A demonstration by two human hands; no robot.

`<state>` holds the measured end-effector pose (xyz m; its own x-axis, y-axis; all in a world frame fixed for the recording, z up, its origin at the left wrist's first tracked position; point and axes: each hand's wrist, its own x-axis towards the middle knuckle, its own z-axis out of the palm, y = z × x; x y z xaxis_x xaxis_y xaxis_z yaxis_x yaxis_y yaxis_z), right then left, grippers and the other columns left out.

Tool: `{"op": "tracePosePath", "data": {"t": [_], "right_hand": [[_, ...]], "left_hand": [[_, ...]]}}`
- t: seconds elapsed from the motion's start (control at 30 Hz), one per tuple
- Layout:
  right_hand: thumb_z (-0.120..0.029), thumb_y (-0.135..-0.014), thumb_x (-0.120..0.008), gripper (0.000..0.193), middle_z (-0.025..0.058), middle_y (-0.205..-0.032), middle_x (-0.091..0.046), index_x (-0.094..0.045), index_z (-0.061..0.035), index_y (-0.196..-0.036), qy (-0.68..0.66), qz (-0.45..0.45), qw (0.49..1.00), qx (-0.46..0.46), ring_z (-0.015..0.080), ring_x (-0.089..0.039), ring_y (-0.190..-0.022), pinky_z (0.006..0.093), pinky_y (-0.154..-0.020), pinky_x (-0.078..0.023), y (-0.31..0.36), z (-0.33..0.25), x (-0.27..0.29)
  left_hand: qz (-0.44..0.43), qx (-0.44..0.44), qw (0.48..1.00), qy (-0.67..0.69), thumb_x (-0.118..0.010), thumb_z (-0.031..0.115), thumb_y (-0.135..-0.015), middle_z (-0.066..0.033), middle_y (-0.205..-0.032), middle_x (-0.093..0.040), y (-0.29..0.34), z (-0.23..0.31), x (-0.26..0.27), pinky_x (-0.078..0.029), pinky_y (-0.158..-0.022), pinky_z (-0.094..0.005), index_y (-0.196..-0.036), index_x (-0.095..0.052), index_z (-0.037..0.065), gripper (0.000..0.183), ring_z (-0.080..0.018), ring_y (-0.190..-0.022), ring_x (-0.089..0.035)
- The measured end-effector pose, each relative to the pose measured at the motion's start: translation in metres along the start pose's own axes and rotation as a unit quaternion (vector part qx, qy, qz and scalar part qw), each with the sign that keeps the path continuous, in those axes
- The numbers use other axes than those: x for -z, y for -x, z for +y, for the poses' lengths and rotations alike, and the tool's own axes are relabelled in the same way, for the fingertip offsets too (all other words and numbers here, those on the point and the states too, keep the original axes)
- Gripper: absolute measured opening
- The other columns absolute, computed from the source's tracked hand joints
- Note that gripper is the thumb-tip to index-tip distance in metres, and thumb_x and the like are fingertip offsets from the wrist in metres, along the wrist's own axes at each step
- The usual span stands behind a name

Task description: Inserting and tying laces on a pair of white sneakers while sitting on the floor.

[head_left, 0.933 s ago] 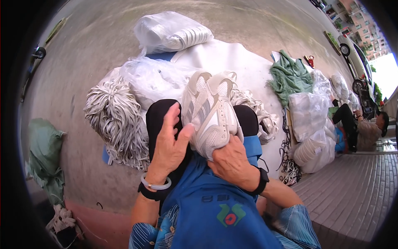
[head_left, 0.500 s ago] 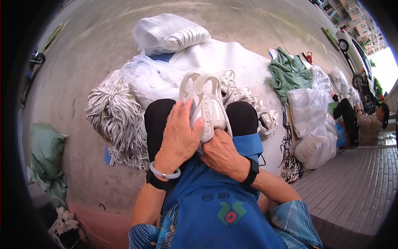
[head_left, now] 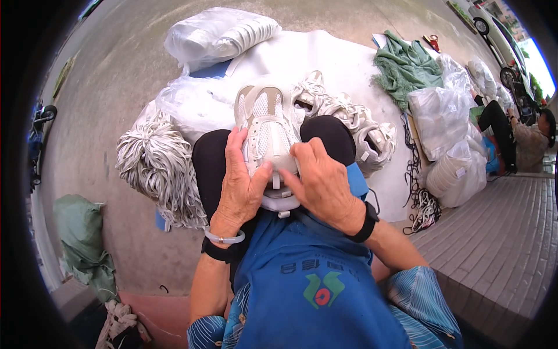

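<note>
A white mesh sneaker (head_left: 266,125) with beige toe trim rests between my knees, toe pointing away and heel toward me. My left hand (head_left: 239,186) is closed along its left side, thumb near the tongue, and empty eyelets show beside the fingers. Bent over the right side near the tongue, my right hand (head_left: 326,185) grips the shoe with fingers and thumb; part of the opening is hidden behind it. Several similar sneakers (head_left: 375,142) lie just beyond my right knee. To the left of my knees is a thick bundle of whitish laces (head_left: 154,157).
A white sheet (head_left: 325,49) covers the ground ahead, with clear plastic bags (head_left: 224,36) on it. Farther right are a green cloth (head_left: 401,70), dark laces (head_left: 414,174) and filled plastic bags (head_left: 459,174). Another person (head_left: 529,139) sits at far right. A green sack (head_left: 81,232) stands left.
Two sneakers showed side by side before; now one faces up, mostly covering anything beneath. My right hand has moved from the heel opening up to the shoe's right side. The view has shifted.
</note>
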<state>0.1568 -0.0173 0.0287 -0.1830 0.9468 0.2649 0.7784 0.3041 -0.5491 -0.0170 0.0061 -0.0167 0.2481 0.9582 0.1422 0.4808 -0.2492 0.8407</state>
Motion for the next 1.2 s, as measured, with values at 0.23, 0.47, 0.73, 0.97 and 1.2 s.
{"op": "tracePosePath", "data": {"t": [0.23, 0.47, 0.73, 0.97, 1.2], "right_hand": [[-0.010, -0.081, -0.063, 0.023, 0.0177, -0.089, -0.050, -0.048, -0.0030, -0.097, -0.109, -0.042, 0.993, 0.022, 0.0370, -0.058, -0.071, 0.0426, -0.060, -0.050, -0.009, 0.016, -0.019], [-0.005, -0.080, -0.063, 0.021, 0.0154, -0.087, -0.052, -0.049, -0.0045, -0.096, -0.124, -0.051, 0.991, 0.020, 0.0358, -0.055, -0.079, 0.0423, -0.065, -0.046, -0.008, 0.032, -0.013], [-0.004, -0.080, -0.063, 0.022, 0.0138, -0.087, -0.052, -0.048, -0.0045, -0.095, -0.146, -0.087, 0.985, 0.004, 0.0339, -0.056, -0.076, 0.0403, -0.064, -0.046, -0.010, 0.020, -0.019], [-0.005, -0.081, -0.065, 0.022, 0.0123, -0.084, -0.051, -0.054, -0.0041, -0.099, -0.111, -0.057, 0.992, 0.007, 0.0285, -0.056, -0.066, 0.0373, -0.058, -0.045, -0.005, 0.011, 0.001], [0.001, -0.083, -0.061, 0.003, 0.0066, -0.069, -0.051, -0.059, -0.0007, -0.083, -0.124, 0.003, 0.990, -0.068, 0.0151, -0.049, -0.056, 0.0282, -0.052, -0.040, 0.012, 0.008, 0.040]], "left_hand": [[0.036, 0.068, 0.974, 0.215, -0.054, 0.021, -0.088, -0.0289, -0.146, -0.023, 0.008, -0.018, -0.004, -0.022, -0.112, -0.0410, -0.140, -0.023, -0.004, 0.066, -0.0383, -0.135, -0.028], [0.018, -0.038, 0.967, -0.250, -0.055, 0.015, -0.088, -0.0304, -0.135, -0.039, 0.005, 0.031, 0.007, -0.034, -0.106, -0.0429, -0.135, -0.037, -0.003, 0.053, -0.0437, -0.126, -0.040], [0.071, -0.029, 0.997, -0.008, -0.052, 0.007, -0.087, -0.0307, -0.144, -0.024, 0.020, -0.008, -0.012, -0.032, -0.106, -0.0452, -0.140, -0.037, 0.008, 0.054, -0.0470, -0.129, -0.034], [0.047, -0.034, 0.998, -0.002, -0.050, 0.012, -0.090, -0.0290, -0.142, -0.029, 0.022, 0.008, 0.009, -0.032, -0.107, -0.0429, -0.135, -0.043, 0.005, 0.046, -0.0438, -0.129, -0.035], [0.313, 0.224, 0.920, 0.074, -0.058, 0.016, -0.089, -0.0077, -0.090, -0.066, 0.023, -0.150, 0.094, -0.049, -0.074, -0.0302, -0.101, -0.063, -0.001, 0.021, -0.0159, -0.081, -0.061]]}}
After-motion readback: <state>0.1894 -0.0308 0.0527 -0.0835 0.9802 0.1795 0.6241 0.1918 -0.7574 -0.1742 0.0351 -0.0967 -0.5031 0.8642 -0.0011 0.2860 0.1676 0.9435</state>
